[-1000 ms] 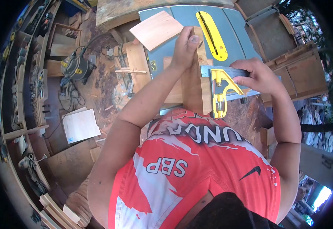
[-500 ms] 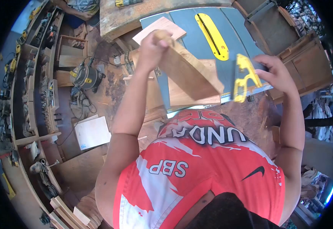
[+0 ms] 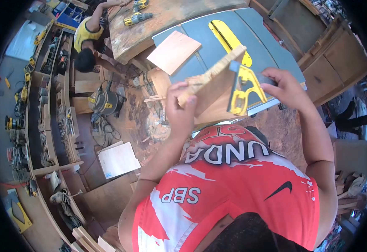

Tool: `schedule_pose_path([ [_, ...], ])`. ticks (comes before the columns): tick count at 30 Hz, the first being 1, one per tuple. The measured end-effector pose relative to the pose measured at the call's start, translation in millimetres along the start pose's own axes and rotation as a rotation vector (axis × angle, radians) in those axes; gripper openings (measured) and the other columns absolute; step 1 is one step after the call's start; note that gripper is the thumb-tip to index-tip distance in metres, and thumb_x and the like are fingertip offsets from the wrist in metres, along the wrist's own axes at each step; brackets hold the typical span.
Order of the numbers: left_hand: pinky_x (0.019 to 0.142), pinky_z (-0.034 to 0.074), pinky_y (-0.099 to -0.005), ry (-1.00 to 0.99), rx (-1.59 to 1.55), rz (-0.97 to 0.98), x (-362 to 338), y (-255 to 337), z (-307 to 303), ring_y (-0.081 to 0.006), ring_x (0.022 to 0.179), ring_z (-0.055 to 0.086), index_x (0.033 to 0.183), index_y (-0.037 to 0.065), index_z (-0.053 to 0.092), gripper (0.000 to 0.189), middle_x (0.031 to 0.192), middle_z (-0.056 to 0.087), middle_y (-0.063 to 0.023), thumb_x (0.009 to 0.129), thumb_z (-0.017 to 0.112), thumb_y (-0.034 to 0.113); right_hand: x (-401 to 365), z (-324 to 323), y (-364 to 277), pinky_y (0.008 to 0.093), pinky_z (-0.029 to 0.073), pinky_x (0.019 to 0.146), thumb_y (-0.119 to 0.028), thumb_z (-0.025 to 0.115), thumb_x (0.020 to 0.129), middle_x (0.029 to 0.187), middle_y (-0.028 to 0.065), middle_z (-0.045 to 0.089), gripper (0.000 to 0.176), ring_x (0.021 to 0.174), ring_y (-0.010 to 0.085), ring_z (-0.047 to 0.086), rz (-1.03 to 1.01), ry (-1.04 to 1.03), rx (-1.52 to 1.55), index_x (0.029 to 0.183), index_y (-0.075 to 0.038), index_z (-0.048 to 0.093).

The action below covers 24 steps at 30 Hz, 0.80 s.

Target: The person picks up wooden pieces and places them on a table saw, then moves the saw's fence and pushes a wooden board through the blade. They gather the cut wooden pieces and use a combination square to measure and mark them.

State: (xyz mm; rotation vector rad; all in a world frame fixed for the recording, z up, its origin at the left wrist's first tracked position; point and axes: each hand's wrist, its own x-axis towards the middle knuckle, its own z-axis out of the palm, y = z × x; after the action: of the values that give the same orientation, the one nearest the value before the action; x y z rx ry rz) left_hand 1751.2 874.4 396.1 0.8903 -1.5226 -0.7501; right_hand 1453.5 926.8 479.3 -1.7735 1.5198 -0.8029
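Observation:
A thick wooden board (image 3: 217, 84) is held up at a tilt by my left hand (image 3: 181, 105), with thumb and fingers closed around its near left end. My right hand (image 3: 286, 90) grips the dark part of a yellow combination square (image 3: 246, 90). The square's flat dark edge stands close to the board's right end and overlaps it in this view. Beneath both lies the blue-grey top of a table saw (image 3: 196, 29) with a yellow throat plate (image 3: 225, 35). A lighter wood panel (image 3: 174, 52) rests on its far left corner.
Two yellow drills (image 3: 137, 19) lie on the wooden workbench (image 3: 116, 35) beyond. Another person (image 3: 89, 35) in a yellow top bends down at the upper left. A shop vacuum (image 3: 105, 103) and a white panel (image 3: 118, 159) are on the floor, beside long tool shelves (image 3: 51, 151).
The board has been lowered and turned so its edge faces up and its far end points up right. The square has shifted left toward it. The other person has come further into view.

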Motion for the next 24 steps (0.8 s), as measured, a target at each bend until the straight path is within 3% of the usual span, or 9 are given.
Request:
schedule_pose_path([
  [1, 0.099, 0.039, -0.0343, -0.117, -0.030, 0.132, -3.4, 1.4, -1.1, -0.0244, 0.111, 0.054, 0.115, -0.004, 0.054, 0.035, 0.115, 0.058, -0.0170, 0.086, 0.062, 0.014, -0.2, 4.8, -6.6, 0.0289, 0.044, 0.065, -0.012, 0.067, 0.085, 0.077, 0.0065, 0.058, 0.019, 0.070, 0.0122, 0.052, 0.028, -0.019, -0.012, 0.096, 0.002, 0.061],
  [2, 0.099, 0.039, -0.0343, -0.119, -0.037, 0.125, -3.8, 5.4, -3.2, -0.0244, 0.111, 0.054, 0.115, -0.004, 0.054, 0.035, 0.115, 0.058, -0.0170, 0.086, 0.062, 0.014, -1.1, 7.8, -11.9, 0.0300, 0.044, 0.064, -0.013, 0.067, 0.085, 0.075, 0.0079, 0.057, 0.019, 0.069, 0.0133, 0.052, 0.058, -0.041, -0.026, 0.095, 0.002, 0.060],
  [7, 0.106, 0.035, -0.0368, -0.639, -0.070, -0.046, 9.1, 35.0, -16.2, -0.0312, 0.128, 0.045, 0.138, -0.003, 0.041, 0.064, 0.137, 0.046, -0.0244, 0.084, 0.063, 0.022, -5.8, 13.9, -17.6, 0.0329, 0.044, 0.063, -0.016, 0.068, 0.085, 0.073, 0.0122, 0.060, 0.023, 0.066, 0.0173, 0.053, 0.090, -0.024, -0.080, 0.097, 0.002, 0.061],
  [10, 0.104, 0.037, -0.0387, -0.725, -0.051, 0.147, 11.1, 35.7, -11.6, -0.0324, 0.129, 0.042, 0.142, -0.003, 0.034, 0.078, 0.138, 0.042, -0.0241, 0.086, 0.064, 0.041, -3.7, 14.1, -19.9, 0.0337, 0.044, 0.062, -0.016, 0.068, 0.085, 0.073, 0.0143, 0.060, 0.023, 0.064, 0.0182, 0.054, 0.076, -0.003, -0.105, 0.097, 0.002, 0.061],
  [14, 0.099, 0.040, -0.0380, -0.739, -0.244, 0.165, 24.6, 21.1, -1.3, -0.0311, 0.123, 0.045, 0.144, -0.003, 0.031, 0.092, 0.137, 0.041, -0.0223, 0.084, 0.059, 0.061, -6.2, 11.8, -26.8, 0.0337, 0.045, 0.062, -0.016, 0.067, 0.085, 0.074, 0.0146, 0.060, 0.022, 0.065, 0.0182, 0.055, 0.100, -0.019, -0.138, 0.096, 0.003, 0.061],
  [16, 0.094, 0.042, -0.0361, -0.766, -0.340, 0.031, 28.2, 15.7, 8.8, -0.0286, 0.116, 0.048, 0.144, -0.002, 0.032, 0.098, 0.130, 0.043, -0.0193, 0.081, 0.053, 0.071, -8.0, 9.6, -31.2, 0.0335, 0.045, 0.062, -0.015, 0.067, 0.085, 0.075, 0.0145, 0.061, 0.022, 0.065, 0.0180, 0.055, 0.125, -0.032, -0.145, 0.096, 0.003, 0.061],
  [17, 0.089, 0.041, -0.0334, -0.744, -0.335, 0.025, 28.5, 18.1, 15.5, -0.0221, 0.110, 0.047, 0.143, -0.001, 0.035, 0.099, 0.127, 0.046, -0.0146, 0.082, 0.043, 0.076, -10.3, 8.9, -36.2, 0.0330, 0.045, 0.062, -0.015, 0.067, 0.085, 0.075, 0.0139, 0.061, 0.022, 0.066, 0.0172, 0.054, 0.168, -0.032, -0.131, 0.096, 0.003, 0.061],
  [20, 0.090, 0.044, -0.0337, -0.807, -0.393, 0.040, 33.7, 10.9, 23.3, -0.0244, 0.109, 0.050, 0.142, -0.001, 0.038, 0.090, 0.123, 0.046, -0.0163, 0.083, 0.057, 0.064, -17.4, 4.4, -35.6, 0.0321, 0.045, 0.064, -0.014, 0.067, 0.086, 0.074, 0.0128, 0.061, 0.021, 0.068, 0.0156, 0.053, 0.212, -0.038, -0.116, 0.097, 0.003, 0.060],
  [24, 0.089, 0.044, -0.0335, -0.794, -0.380, 0.036, 28.6, 13.4, 32.2, -0.0231, 0.106, 0.051, 0.141, -0.001, 0.040, 0.085, 0.120, 0.047, -0.0148, 0.084, 0.062, 0.058, -26.9, 1.3, -36.0, 0.0316, 0.044, 0.065, -0.014, 0.066, 0.086, 0.073, 0.0119, 0.059, 0.022, 0.069, 0.0141, 0.052, 0.206, -0.020, -0.107, 0.098, 0.003, 0.060],
])
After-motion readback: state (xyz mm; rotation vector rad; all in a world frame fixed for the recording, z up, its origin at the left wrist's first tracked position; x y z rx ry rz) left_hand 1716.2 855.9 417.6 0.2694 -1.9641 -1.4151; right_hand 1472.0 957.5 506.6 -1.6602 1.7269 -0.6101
